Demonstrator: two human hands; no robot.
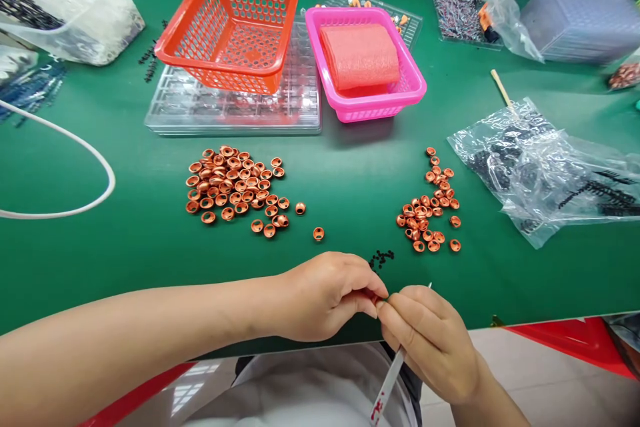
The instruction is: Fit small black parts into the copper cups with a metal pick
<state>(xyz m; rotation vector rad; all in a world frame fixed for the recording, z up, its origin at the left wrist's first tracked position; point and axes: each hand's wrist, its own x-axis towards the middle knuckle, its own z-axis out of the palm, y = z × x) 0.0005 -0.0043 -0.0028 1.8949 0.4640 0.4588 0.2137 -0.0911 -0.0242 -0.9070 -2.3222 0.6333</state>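
Small copper-coloured piece [374, 298], mostly hidden, pinched betw. thumb & index of my L hand [330, 297], nr. front edge of smooth green surface [125, 247]. My R hand [433, 343], fingertips meeting L, grips slim white red-marked tool [389, 383]. Tiny black bits [384, 257] just beyond; shiny copper-coloured cup-shaped pcs. [227, 180] heaped further out.

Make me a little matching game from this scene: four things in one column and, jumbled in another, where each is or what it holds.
Things
1. Red basket
2. Pink basket
3. Slim pale tool
4. Larger heap of copper-coloured pieces

Matches
A. Held in the right hand
B. On stacked clear trays
C. Lying loose on the green tabletop
D. Holding a folded pink sheet

Pairs: 1-B, 2-D, 3-A, 4-C
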